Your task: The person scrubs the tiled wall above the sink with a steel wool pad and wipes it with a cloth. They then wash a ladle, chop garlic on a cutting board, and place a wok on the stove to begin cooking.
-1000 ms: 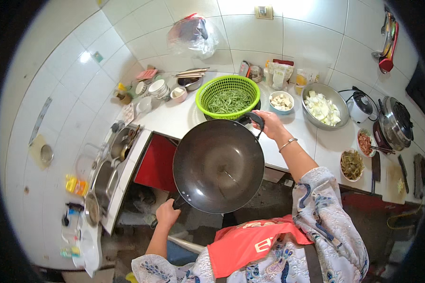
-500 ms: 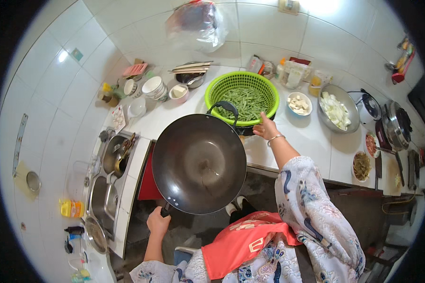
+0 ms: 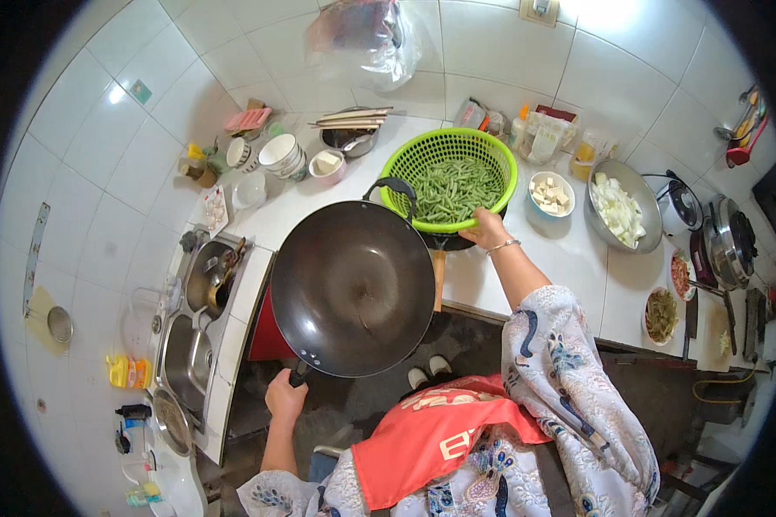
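Note:
My left hand (image 3: 285, 395) is closed around the long handle of a dark wok (image 3: 353, 289), held in the air in front of the counter. The wok has a loop handle at its far side, close to the colander, and its inside shows only a sheen and a faint mark. My right hand (image 3: 486, 228) grips the near right rim of a lime-green colander (image 3: 394, 164), thumb on top, other fingers partly hidden. Cut green beans (image 3: 457, 188) fill the colander. Under it sits a dark pan with a wooden handle (image 3: 440, 277) pointing toward me.
Right of the colander stand a bowl of white cubes (image 3: 550, 195) and a metal basin of chopped white vegetable (image 3: 621, 211). Stacked bowls (image 3: 283, 158) and a pot with chopsticks (image 3: 349, 129) are at the back left. A double sink (image 3: 188, 358) lies left; a cleaver (image 3: 691, 312) lies right.
My right hand has gone from open beside the colander to gripping its rim, and the colander now tilts slightly. The wok has shifted a little left, uncovering the wooden handle.

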Motion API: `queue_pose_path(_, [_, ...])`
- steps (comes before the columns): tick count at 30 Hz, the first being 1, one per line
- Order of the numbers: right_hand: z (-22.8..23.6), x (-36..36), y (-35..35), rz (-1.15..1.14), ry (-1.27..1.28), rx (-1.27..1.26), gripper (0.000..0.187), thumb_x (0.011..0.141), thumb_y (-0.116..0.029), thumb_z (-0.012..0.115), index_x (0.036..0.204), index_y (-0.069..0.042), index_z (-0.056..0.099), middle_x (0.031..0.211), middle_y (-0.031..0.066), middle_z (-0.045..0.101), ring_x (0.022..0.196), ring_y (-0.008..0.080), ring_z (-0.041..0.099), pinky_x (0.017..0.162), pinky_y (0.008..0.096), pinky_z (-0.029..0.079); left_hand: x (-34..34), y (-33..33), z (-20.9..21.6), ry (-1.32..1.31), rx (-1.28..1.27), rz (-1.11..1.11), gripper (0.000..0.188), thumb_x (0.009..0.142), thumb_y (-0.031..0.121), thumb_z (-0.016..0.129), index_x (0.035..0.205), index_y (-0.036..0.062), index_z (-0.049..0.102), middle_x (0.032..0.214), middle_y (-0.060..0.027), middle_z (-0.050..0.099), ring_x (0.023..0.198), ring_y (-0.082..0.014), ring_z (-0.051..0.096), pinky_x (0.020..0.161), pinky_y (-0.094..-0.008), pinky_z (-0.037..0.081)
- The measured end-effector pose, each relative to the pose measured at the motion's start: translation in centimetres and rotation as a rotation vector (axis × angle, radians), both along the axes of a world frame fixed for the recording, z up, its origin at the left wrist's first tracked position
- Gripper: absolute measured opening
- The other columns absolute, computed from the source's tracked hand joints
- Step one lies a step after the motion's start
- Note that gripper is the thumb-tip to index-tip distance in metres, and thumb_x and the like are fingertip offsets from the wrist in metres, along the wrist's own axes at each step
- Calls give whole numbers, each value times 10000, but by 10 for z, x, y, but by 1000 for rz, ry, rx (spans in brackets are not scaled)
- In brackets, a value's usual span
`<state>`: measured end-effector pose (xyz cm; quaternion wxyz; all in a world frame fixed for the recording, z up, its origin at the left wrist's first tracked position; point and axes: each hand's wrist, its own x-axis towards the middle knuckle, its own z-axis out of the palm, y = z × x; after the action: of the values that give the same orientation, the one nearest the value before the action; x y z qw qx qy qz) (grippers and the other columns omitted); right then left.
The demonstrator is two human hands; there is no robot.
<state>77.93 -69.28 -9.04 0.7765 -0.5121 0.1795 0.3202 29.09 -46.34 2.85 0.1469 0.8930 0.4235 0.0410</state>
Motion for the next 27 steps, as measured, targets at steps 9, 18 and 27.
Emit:
queue_pose_path(9, [-2, -2, 2, -7, -47, 119, 181, 832, -39, 516, 1002, -1, 468, 963, 125, 496, 906, 306, 552, 812, 496, 507, -4, -1, -6, 94, -137, 33, 252, 655, 203, 665, 868, 73, 630, 830, -167, 643, 827, -373, 612, 703, -443, 478])
queue_pose_path(18, [41, -34, 33, 121, -211, 282, 223, 848, -23, 480, 1063, 36, 471, 1011, 162, 547, 932, 302, 591, 816, 458, 511, -76, -12, -13, 86, -154, 286, 324, 657, 235, 686, 936, 79, 634, 868, -162, 653, 836, -364, 619, 716, -435, 485])
queue_pose_path(27, [70, -146, 233, 430, -239, 372, 299, 882, -21, 482, 1169, 50, 438, 1073, 159, 544, 950, 296, 598, 786, 452, 533, -201, -26, 1, 10, -99, 616, 309, 660, 211, 683, 938, 80, 648, 858, -178, 652, 850, -382, 617, 732, -441, 482])
